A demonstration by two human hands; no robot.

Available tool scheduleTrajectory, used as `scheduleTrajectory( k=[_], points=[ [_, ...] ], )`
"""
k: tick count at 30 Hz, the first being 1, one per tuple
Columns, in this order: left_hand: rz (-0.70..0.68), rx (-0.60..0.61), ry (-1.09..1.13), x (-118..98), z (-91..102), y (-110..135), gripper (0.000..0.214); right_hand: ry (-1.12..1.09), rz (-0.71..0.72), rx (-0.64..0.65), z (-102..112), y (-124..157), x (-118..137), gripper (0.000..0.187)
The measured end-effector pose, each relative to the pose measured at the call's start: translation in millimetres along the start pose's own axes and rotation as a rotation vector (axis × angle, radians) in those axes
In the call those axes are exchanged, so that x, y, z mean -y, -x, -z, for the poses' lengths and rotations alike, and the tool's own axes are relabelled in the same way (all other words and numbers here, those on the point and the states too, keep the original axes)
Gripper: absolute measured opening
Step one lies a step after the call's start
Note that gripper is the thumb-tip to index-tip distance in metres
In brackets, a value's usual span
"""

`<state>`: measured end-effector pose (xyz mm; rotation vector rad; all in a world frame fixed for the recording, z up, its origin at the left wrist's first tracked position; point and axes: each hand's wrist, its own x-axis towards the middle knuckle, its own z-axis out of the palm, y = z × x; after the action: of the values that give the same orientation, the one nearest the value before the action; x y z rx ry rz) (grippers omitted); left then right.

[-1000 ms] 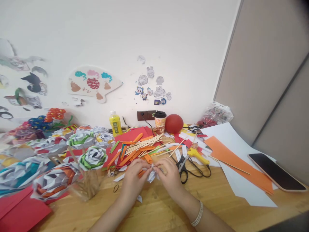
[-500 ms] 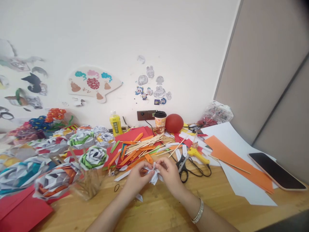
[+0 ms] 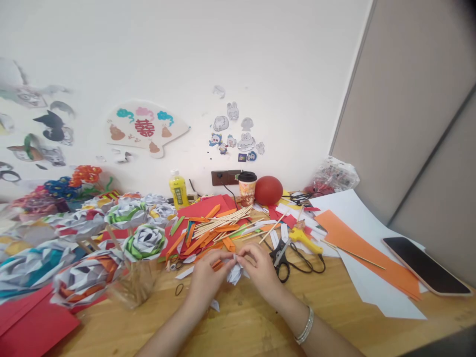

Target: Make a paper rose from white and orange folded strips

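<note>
Between my two hands is a small folded white paper flower [image 3: 234,274], held just above the wooden table. My left hand [image 3: 208,272] pinches it from the left, fingers and thumb closed on its top edge. From the other side my right hand [image 3: 259,270] grips the same paper between thumb and forefinger. Part of the flower is hidden behind the fingers. A heap of orange folded paper strips [image 3: 201,241] and wooden sticks [image 3: 223,221] lies just beyond my hands. Black-handled scissors [image 3: 281,258] rest close to the right hand.
A yellow glue gun [image 3: 305,240] with its cord lies right of the scissors. Farther right are orange paper [image 3: 366,253] and a phone [image 3: 426,265]. Finished paper flowers [image 3: 144,242] crowd the left. A lidded cup [image 3: 247,191], red balloon [image 3: 268,190] and yellow bottle [image 3: 179,191] stand behind.
Both hands have shifted slightly on the white paper flower, the left one a little leftward. The flower has turned and shows more of its folded side below the fingers.
</note>
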<state>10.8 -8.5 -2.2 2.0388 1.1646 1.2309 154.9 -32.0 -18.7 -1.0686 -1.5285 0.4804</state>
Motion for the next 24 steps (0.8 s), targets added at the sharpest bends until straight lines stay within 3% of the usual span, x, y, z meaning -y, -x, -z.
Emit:
scheduleTrajectory(
  k=[9,20,24],
  points=[
    [-0.336,-0.036,-0.060,-4,7.3,-1,0.006,0.047,0.275,-0.002,7,2,2,0.005],
    [-0.431,-0.028,-0.161,1,12.9,-1,0.010,0.053,0.330,0.018,8,2,1,0.007],
    [-0.533,-0.018,-0.211,-3,15.0,-1,0.013,0.062,0.355,0.011,8,4,1,0.008]
  ],
)
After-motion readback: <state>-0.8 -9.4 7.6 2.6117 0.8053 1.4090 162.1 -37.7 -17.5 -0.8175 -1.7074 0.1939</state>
